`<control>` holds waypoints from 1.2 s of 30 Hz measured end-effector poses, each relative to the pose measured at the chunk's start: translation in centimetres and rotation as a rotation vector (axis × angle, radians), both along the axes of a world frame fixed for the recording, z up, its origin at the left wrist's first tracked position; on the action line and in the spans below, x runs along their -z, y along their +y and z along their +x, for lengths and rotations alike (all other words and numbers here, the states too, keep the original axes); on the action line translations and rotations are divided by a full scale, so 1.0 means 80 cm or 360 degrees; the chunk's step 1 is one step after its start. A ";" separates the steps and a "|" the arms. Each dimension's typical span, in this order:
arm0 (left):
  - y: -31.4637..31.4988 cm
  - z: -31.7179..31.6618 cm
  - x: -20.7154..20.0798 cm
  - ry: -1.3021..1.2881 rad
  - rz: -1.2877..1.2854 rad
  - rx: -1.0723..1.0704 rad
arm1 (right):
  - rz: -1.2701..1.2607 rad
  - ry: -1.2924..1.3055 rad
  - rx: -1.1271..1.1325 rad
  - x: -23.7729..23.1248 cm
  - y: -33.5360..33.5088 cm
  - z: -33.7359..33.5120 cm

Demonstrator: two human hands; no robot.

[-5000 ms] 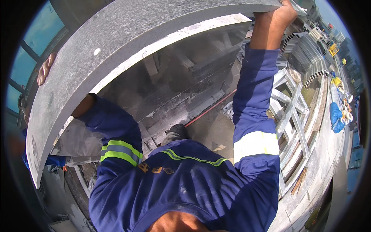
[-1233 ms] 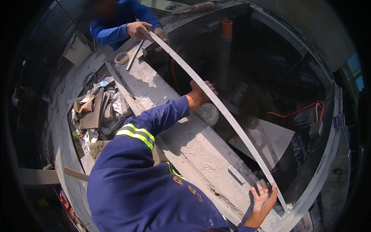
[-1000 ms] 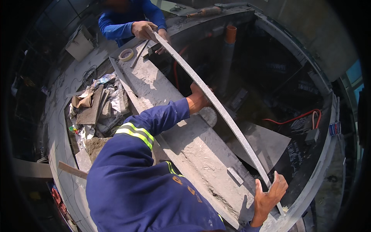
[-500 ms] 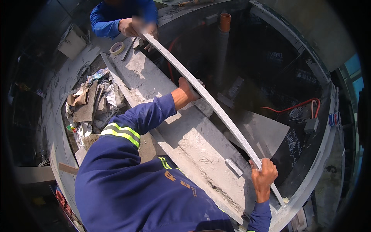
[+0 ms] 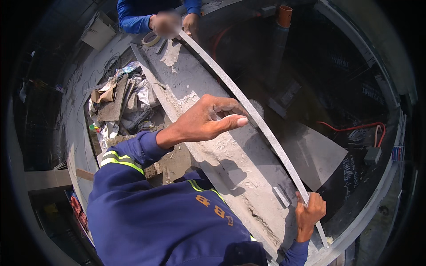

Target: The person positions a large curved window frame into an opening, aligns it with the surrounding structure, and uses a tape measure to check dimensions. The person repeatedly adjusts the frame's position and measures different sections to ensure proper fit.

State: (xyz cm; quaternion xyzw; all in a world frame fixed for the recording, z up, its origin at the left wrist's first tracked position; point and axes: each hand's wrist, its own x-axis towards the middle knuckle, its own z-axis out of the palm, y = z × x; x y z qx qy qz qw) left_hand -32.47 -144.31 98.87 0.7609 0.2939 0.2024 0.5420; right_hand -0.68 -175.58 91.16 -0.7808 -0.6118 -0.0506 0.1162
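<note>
Nearest, our right hand clenches the near end of the strip, hiding part of it. Our left hand hovers released beside its middle; contact is unclear. Its long axis runs from lower right away to upper left above the concrete surface, where a co-worker's hand grips its far end.

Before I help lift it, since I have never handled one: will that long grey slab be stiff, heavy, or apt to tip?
The slab likely stays stiff: seen edge-on, it shows no sag. Probably heavy: a co-worker's hand holds the far end, the right hand the near. Standing on its thin edge, it may tip; the left hand is open beside it.
</note>
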 end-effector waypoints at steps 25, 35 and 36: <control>0.120 0.062 0.101 0.0233 0.2300 0.0643 | 0.0001 -0.0063 -0.0037 0.004 0.010 0.004; 0.147 0.050 0.134 0.0380 0.2307 0.0630 | 0.0046 -0.0104 0.0047 0.018 -0.009 0.008; 0.148 0.047 0.134 0.0373 0.2327 0.0626 | 0.0050 -0.0110 0.0040 0.021 -0.008 0.008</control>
